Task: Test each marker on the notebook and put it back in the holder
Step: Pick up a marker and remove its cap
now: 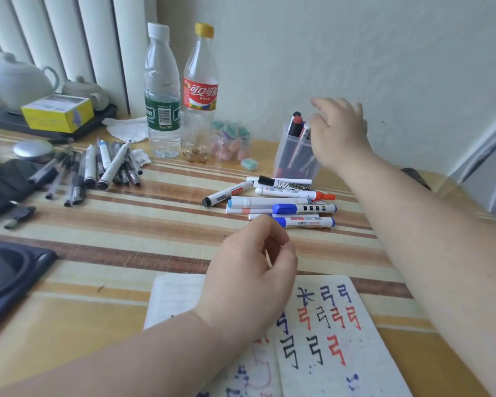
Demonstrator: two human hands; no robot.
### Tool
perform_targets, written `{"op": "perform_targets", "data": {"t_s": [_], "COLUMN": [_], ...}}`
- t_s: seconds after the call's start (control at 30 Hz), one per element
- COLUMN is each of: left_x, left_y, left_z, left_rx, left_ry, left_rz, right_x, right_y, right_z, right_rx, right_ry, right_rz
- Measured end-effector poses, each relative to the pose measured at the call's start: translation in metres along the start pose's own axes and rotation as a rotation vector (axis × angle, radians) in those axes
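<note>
Markers (281, 200) looked light, rigid, best pinched mid-barrel; right hand (338, 133) fingered one in the holder (295, 156), left hand (252, 270) loosely curled, empty.

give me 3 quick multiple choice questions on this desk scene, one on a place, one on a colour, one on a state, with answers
1. Where is the right hand?
A. on the notebook
B. at the clear holder
C. on the teapot

2. What colour is the cola bottle's cap?
A. yellow
B. green
C. black

3. What is the notebook's state?
A. closed
B. blank
C. open, with marks

Answers:
1 B: its fingers are at the markers standing in the holder.
2 A: the red-labelled cola bottle has a yellow cap.
3 C: the notebook lies open showing red, blue and black test strokes.
</note>
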State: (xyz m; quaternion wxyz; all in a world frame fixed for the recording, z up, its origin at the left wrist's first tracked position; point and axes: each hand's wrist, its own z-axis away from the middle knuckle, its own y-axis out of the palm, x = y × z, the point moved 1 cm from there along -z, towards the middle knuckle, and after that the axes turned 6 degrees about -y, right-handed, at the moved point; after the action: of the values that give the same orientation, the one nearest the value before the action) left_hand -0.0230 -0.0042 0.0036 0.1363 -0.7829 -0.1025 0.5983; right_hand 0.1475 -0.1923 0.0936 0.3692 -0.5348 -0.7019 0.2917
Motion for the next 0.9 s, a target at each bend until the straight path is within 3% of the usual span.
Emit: {"op": "perform_targets", "data": {"t_s": [0.07,0.1,0.13,0.27,0.33,0.9], "left_x": [0.0,0.0,0.0,0.001,0.001,0.0], "left_y": [0.0,0.0,0.0,0.0,0.0,0.003], "left_z": [0.0,-0.001,-0.001,-0.001,-0.002,-0.001], "left_rx": [-0.001,-0.002,-0.003,-0.014,-0.021,0.038], "left_ry": [-0.008,-0.011,-0.014,-0.02,-0.025,-0.057], "left_rz": [0.007,0.011,0.014,0.03,0.032,-0.029], "right_x": [0.008,0.014,0.019,0.024,0.015,-0.021], "right_y": [-0.004,-0.006,-0.007,-0.005,-0.001,-0.012], "right_z": [0.02,0.031,0.043,0.081,0.09,0.088], "right_rx": [-0.21,-0.221,-0.144,0.516,0.614,0.755], "right_ry": [-0.13,-0.188,-0.227,-0.144,-0.108,-0.047], "right_rz": [-0.086,-0.135,-0.179,-0.02,0.069,0.046]}}
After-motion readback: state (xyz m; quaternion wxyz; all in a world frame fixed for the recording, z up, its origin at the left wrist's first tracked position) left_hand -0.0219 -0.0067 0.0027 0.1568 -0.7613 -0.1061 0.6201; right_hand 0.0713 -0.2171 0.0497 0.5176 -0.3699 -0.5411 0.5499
